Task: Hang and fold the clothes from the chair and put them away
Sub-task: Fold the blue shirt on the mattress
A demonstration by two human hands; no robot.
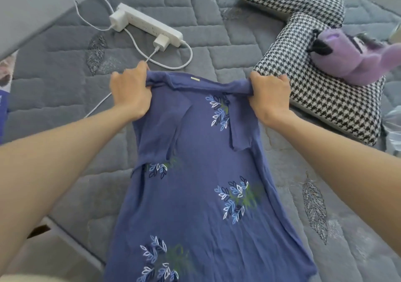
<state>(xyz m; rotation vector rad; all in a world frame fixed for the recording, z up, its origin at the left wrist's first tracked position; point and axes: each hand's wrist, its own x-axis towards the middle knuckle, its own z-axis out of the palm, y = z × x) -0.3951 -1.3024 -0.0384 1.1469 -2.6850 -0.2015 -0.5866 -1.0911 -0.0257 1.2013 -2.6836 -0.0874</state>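
Your left hand point(130, 92) and right hand point(269, 96) each pinch 1 shoulder of the blue dress point(199, 184), fingers curled tight; it hangs below both grips over the bed point(217, 49), likely spread for folding

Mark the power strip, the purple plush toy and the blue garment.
power strip point(149, 24), head view, its white top face.
purple plush toy point(355, 64), head view, its furry body.
blue garment point(195, 194), head view, its middle panel.
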